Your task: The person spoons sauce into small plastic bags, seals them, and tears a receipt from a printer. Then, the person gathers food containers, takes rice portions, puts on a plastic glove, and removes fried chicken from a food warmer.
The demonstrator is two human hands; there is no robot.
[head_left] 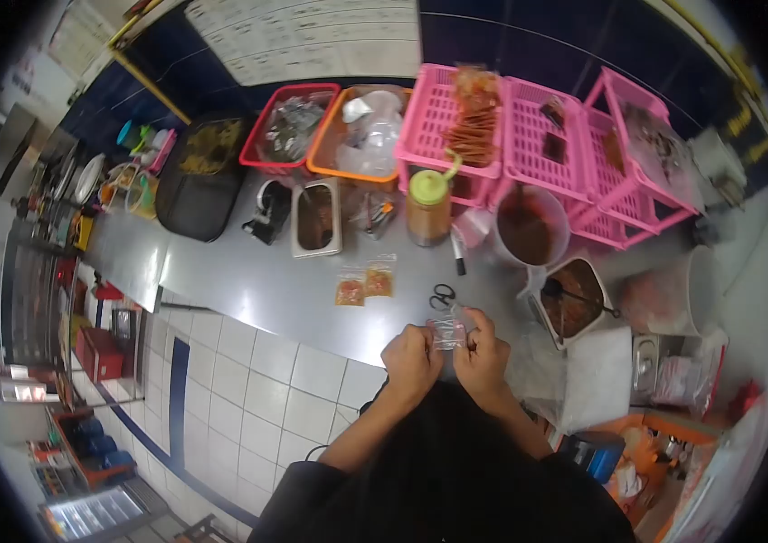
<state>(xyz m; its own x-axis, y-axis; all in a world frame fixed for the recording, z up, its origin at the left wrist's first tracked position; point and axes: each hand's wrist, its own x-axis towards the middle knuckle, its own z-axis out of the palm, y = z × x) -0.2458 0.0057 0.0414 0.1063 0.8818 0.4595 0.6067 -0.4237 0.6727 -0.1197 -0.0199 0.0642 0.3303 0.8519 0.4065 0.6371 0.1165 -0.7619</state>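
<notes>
Between my hands is a small clear plastic bag (446,333), held above the front edge of the steel table. My left hand (413,358) pinches its left side, fingers closed. On its right side, my right hand (482,351) grips it between thumb and fingers. Black-handled scissors (443,296) lie just beyond the bag. Two filled small bags, one (350,288) beside the other (379,280), lie on the table to the left, with orange-brown contents. A black marker (459,256) lies behind the scissors.
Behind stand a metal container (316,217), a lidded bottle (428,208), a jug of brown sauce (529,231), a red basket (288,127), an orange basket (319,161) and pink baskets (542,136). To the right are a sauce tray with a ladle (572,301) and a white cloth (597,376).
</notes>
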